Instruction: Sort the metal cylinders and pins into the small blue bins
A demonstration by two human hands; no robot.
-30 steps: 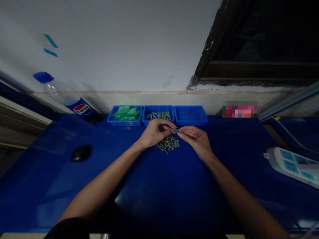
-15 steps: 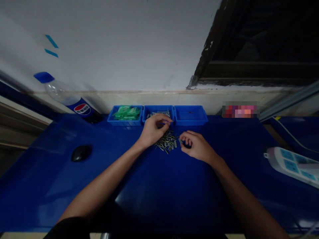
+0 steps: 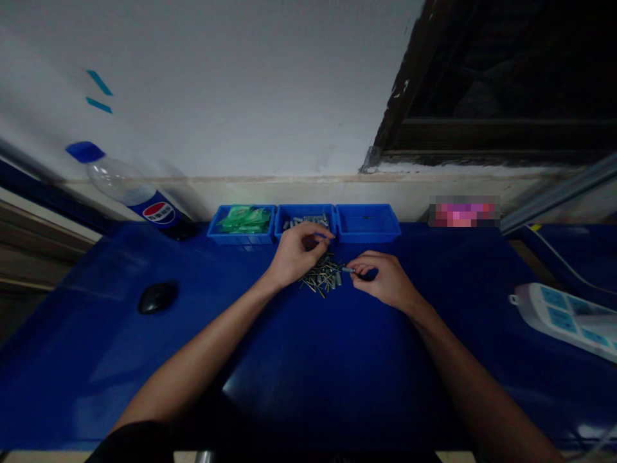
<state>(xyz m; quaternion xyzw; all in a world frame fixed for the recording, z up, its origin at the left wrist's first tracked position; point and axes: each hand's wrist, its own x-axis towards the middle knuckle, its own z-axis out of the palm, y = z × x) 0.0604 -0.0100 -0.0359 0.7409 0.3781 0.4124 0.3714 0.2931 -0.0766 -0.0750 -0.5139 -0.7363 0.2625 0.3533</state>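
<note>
My right hand pinches a small grey cylindrical piece between thumb and fingertips, at the right edge of a pile of metal pins and grey cylinders. Over the back of that pile is my left hand. Its thumb and index finger are closed near each other; what they hold, if anything, is too small to make out. Just behind the left hand stands the middle blue bin, with more small grey metal-looking parts in it. The left hand hides part of the pile and of that bin.
The left blue bin holds green plastic packets, and the right blue bin has a small thin item inside. On the blue table are a black mouse, a cola bottle and a white case with blue panels.
The grey cylindrical piece in my right fingers now points left toward the pile, more plainly in sight. My right fingers have shifted slightly. My left hand has barely moved.
</note>
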